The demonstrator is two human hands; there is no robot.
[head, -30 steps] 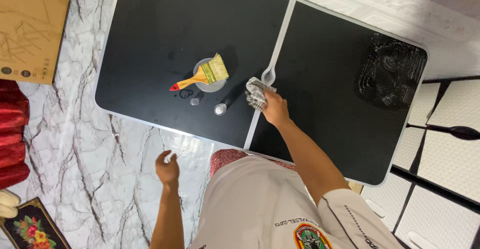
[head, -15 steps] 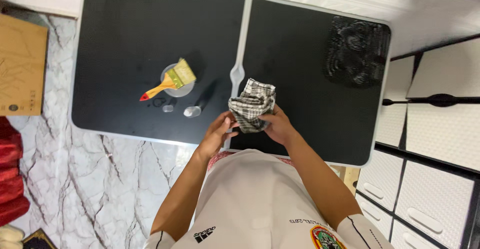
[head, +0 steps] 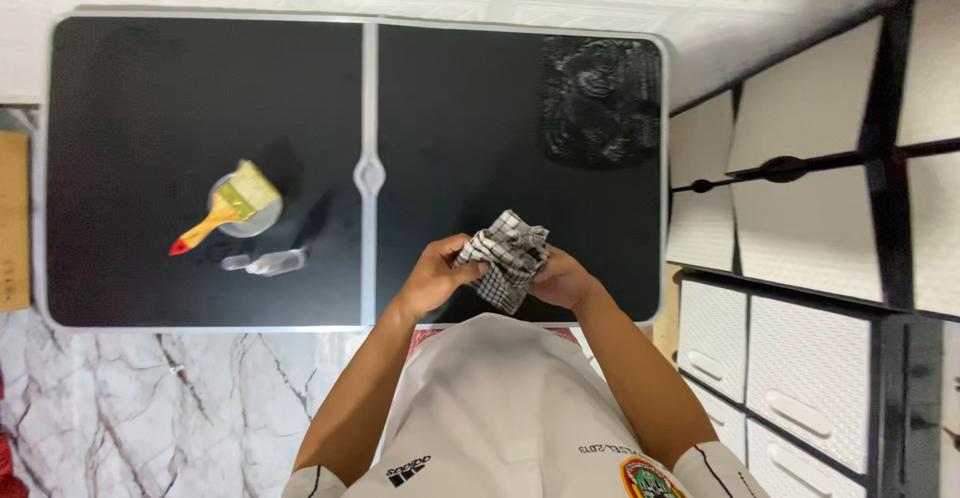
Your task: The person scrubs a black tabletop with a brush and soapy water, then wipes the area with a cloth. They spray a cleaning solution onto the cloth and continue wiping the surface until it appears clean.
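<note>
Both my arms are bent in front of my belly, wrists meeting over the near edge of the counter (head: 150, 88). My left hand (head: 432, 280) pinches one side of the checkered cloth (head: 505, 251) with the fingers curled over it, and my right hand (head: 560, 280) is clenched on the other side, so both are grasping it. The cloth is a black-and-white check, all bunched and crumpled, held up off the black top just right of the middle seam. It's scrunched up, so no real long axis, though one corner pokes toward the far edge. Over on the left half, a paintbrush (head: 222, 213) rests across a small round tin (head: 262, 220), its red-tipped handle pointing toward the near left corner, with a small clear bottle (head: 270, 262) lying just beside it.
</note>
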